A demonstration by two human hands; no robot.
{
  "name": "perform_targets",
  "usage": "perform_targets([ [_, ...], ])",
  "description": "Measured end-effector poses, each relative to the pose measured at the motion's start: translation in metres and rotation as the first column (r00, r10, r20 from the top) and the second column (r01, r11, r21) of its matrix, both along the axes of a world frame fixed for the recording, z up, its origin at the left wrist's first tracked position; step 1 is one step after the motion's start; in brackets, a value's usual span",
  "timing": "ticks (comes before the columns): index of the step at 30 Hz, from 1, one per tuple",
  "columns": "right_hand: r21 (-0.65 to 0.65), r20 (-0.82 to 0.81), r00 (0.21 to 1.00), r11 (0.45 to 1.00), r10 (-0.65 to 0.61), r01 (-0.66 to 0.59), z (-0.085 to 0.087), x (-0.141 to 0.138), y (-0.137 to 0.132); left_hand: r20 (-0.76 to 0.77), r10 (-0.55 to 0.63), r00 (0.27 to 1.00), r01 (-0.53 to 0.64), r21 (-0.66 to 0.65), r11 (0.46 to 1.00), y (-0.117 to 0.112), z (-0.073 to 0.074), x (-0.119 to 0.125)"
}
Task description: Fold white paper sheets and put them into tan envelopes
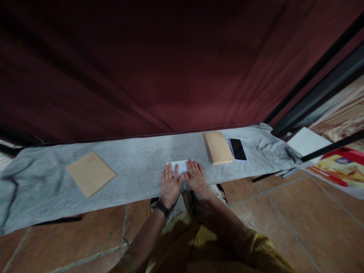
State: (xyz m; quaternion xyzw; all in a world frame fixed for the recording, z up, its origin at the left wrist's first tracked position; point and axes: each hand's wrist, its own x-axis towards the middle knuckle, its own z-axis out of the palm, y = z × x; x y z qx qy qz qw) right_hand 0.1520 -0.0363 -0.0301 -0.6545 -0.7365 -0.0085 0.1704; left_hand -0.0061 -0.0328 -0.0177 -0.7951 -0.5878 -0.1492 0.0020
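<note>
Both hands lie on a small white sheet of paper (182,167) at the front edge of the cloth-covered table. My left hand (170,185) presses on the paper's left part, its fingers stretched out and a dark watch on the wrist. On the right part rests my right hand (196,177), flat with fingers extended. The two thumbs come close together near the paper's lower edge. Much of the paper is hidden under the hands. To the right sits a stack of brown envelopes (218,148). A single brown envelope (91,173), with faint reddish print, lies at the left.
A phone (238,149) lies dark-screened beside the envelope stack. Grey cloth (139,167) covers the narrow table, wrinkled at both ends. Behind it hangs a dark red curtain (182,83). Black bars (321,72) and a colourful printed box (341,167) stand at the right, above the tiled floor.
</note>
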Motion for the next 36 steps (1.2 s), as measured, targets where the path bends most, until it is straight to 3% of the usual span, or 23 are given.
perform_targets([
  [11,0.023,0.007,0.999,0.999,-0.049,0.049,0.001,0.016,-0.006,-0.014,0.008,1.000,-0.008,-0.018,1.000,0.001,0.001,0.001],
  [19,-0.035,0.026,0.996,0.996,-0.080,0.081,0.007,0.026,-0.008,-0.018,0.015,1.000,-0.014,0.005,1.000,0.002,-0.004,0.002],
  [28,-0.067,0.036,0.996,0.995,-0.077,0.079,0.011,0.029,-0.010,-0.075,0.028,0.997,-0.031,-0.036,0.999,0.002,0.007,0.005],
  [36,-0.041,0.028,0.996,0.995,-0.087,0.088,0.011,0.027,-0.011,-0.014,-0.121,0.993,0.119,-0.108,0.987,0.009,0.009,0.023],
])
